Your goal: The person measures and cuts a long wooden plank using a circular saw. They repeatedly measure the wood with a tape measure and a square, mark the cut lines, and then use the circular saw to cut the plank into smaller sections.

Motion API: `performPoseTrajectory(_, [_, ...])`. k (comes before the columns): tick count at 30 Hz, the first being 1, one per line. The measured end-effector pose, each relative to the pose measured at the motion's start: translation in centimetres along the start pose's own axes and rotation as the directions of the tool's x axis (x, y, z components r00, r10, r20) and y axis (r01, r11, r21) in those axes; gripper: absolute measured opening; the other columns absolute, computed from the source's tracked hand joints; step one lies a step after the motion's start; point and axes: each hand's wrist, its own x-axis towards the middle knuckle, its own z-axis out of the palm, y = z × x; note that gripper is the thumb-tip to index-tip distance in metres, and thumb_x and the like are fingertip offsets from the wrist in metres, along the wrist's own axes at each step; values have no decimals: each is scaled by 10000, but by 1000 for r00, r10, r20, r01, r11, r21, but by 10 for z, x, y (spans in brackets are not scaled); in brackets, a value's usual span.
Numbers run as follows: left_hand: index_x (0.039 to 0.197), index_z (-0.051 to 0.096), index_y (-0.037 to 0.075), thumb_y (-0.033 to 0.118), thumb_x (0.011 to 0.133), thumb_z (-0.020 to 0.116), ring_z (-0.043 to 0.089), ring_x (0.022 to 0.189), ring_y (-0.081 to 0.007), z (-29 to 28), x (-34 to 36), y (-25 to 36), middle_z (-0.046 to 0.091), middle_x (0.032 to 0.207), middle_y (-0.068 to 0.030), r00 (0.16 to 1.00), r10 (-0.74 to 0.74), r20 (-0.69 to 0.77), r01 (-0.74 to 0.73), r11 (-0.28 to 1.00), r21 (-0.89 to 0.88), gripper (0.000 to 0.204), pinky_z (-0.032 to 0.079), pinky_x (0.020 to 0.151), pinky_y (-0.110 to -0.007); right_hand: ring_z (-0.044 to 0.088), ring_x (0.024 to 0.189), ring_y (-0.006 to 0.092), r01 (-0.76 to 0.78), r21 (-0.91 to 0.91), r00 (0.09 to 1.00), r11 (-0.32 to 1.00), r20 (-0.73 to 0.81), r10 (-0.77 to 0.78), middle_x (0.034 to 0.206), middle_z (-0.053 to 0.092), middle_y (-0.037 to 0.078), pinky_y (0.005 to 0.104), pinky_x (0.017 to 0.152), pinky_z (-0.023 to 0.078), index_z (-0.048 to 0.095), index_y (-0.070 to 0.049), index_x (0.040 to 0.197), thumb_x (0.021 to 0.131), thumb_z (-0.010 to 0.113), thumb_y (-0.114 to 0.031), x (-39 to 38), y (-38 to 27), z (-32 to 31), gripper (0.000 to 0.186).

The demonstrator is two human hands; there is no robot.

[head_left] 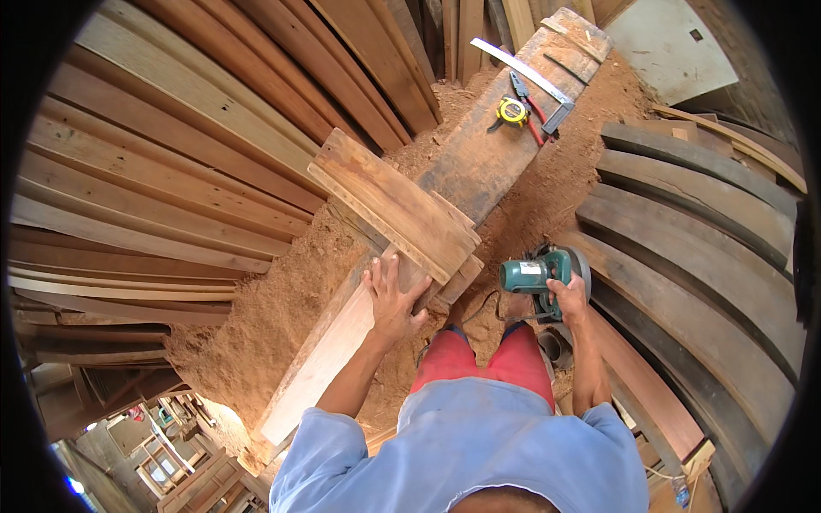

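Observation:
My left hand (pixel 391 299) lies with fingers spread on a pale plank (pixel 316 380), just below a short brown board (pixel 389 201) that rests crosswise over the long worn beam (pixel 469 145). My right hand (pixel 564 299) is wrapped round the handle of a green circular saw (pixel 528 275), held off to the right of the boards above the sawdust. On the far part of the beam are a yellow tape measure (pixel 512 110), pliers with red handles (pixel 533 128) and a square (pixel 558 116) with a long pale blade.
Long timber boards (pixel 171 171) lean along the left and back. Dark curved planks (pixel 684 222) are stacked on the right, with a white panel (pixel 671 47) behind. Sawdust (pixel 214 346) covers the ground around my legs, and a grey pipe (pixel 556 349) lies by my right leg.

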Motion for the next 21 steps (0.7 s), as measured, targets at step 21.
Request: performPoseTrajectory(21, [1377,631,358,350,648,796,29,1509,-574,-3,-7,0,108,1686,-246,1000,-14,-18,14,1000,-21,748,25,1159,-757,542,609,91,342,-109,875,933,-327,-358,781,601,24,253,548,434,617,27,1112,870,703,-99,-150,-80,24,287])
